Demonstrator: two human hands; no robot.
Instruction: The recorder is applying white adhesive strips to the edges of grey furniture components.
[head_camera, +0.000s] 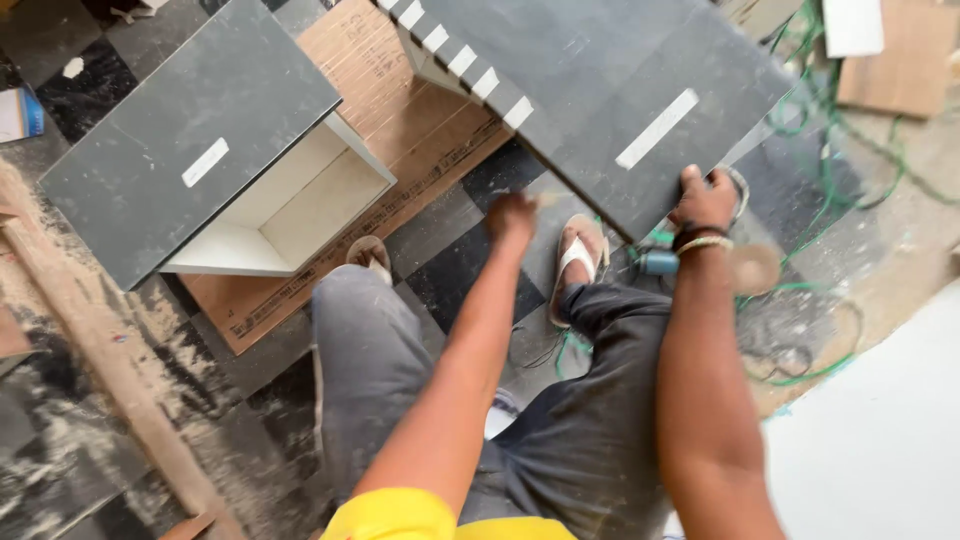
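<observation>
A large dark grey panel (600, 80) with a white strip on its face and a striped edge lies tilted in front of me. My right hand (705, 200) grips its near edge close to the corner; a bracelet circles that wrist. My left hand (510, 215) is closed into a fist just below the same edge, around a small pale thing that is too blurred to name. Under my right wrist a blue power tool (660, 262) lies on the floor. I am crouching in grey trousers and pale sandals.
A white open box with a grey top (190, 140) stands at the left on a brown cardboard sheet (420, 130). Green cable (830, 170) loops at the right. A white board (880, 440) lies at bottom right and a wooden strip (100, 360) at the left on the dusty chequered floor.
</observation>
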